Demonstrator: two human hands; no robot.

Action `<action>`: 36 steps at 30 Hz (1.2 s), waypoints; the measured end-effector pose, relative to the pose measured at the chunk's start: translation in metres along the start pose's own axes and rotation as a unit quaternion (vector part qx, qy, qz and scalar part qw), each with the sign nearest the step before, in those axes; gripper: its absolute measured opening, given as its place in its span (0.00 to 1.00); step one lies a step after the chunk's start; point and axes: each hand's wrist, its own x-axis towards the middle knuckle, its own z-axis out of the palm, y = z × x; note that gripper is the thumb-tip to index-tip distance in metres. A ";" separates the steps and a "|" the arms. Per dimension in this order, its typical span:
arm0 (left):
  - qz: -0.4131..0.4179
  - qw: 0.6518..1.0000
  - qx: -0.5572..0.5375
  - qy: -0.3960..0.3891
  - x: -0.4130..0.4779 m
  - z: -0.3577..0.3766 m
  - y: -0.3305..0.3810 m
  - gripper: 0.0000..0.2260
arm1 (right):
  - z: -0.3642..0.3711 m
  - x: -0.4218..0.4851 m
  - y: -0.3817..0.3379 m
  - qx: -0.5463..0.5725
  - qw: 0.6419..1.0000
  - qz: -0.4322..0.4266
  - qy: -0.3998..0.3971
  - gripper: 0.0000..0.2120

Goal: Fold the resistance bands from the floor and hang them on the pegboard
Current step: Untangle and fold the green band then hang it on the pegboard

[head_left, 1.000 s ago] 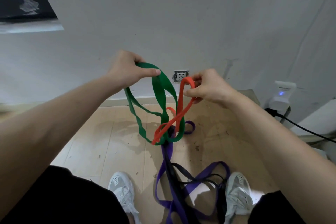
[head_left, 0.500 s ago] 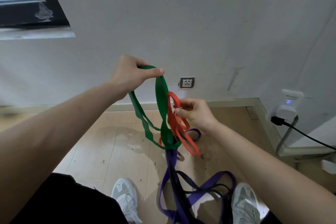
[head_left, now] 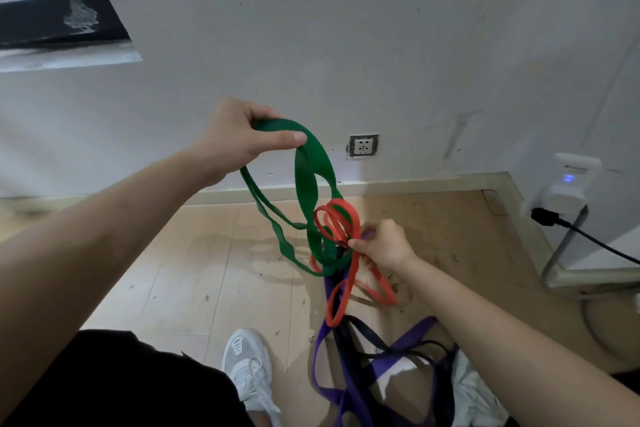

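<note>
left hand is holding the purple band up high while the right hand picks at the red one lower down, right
Not quite. The head view shows the left hand holding up the green band, not the purple one; the purple band hangs low near the shoes. The right hand does pick at the red band lower down.

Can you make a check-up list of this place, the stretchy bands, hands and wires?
Surface: wooden floor.
Job's things: green band, red band, purple band and black band tangled together; no pegboard seen.
Clutter: small dark specks on the floor.
Hands: left hand holds the green band up; right hand pinches the red band at the tangle.
Cables: black cable plugged in beside a white device with a blue light.
Surroundings: white wall, wall socket, white shoes.
</note>
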 end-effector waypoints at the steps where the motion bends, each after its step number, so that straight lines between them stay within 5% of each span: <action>1: 0.002 1.000 0.000 -0.014 -0.001 -0.001 -0.001 0.12 | 0.001 -0.001 0.004 0.033 0.999 0.013 -0.007 0.08; 9: 0.023 0.992 0.041 -0.121 -0.014 -0.010 -0.019 0.24 | 0.034 -0.010 0.056 -0.036 0.989 0.092 -0.114 0.12; 15: -0.026 0.979 0.074 -0.189 -0.037 -0.004 -0.034 0.18 | 0.065 -0.016 0.087 0.277 0.940 0.179 -0.083 0.04; 20: -0.076 0.968 0.085 -0.222 -0.054 0.000 -0.056 0.11 | 0.055 0.010 0.112 0.118 0.984 0.129 -0.027 0.06; 26: -0.116 0.954 0.100 -0.259 -0.065 0.002 -0.076 0.11 | 0.055 0.070 0.075 -0.049 0.998 -0.044 0.000 0.03; 32: -0.106 0.944 0.106 -0.294 -0.072 0.001 -0.091 0.11 | 0.083 0.137 0.039 -0.270 0.922 -0.187 -0.206 0.23; 36: -0.115 0.936 0.126 -0.307 -0.075 0.000 -0.104 0.11 | 0.100 0.153 0.049 -0.330 0.885 -0.187 -0.270 0.21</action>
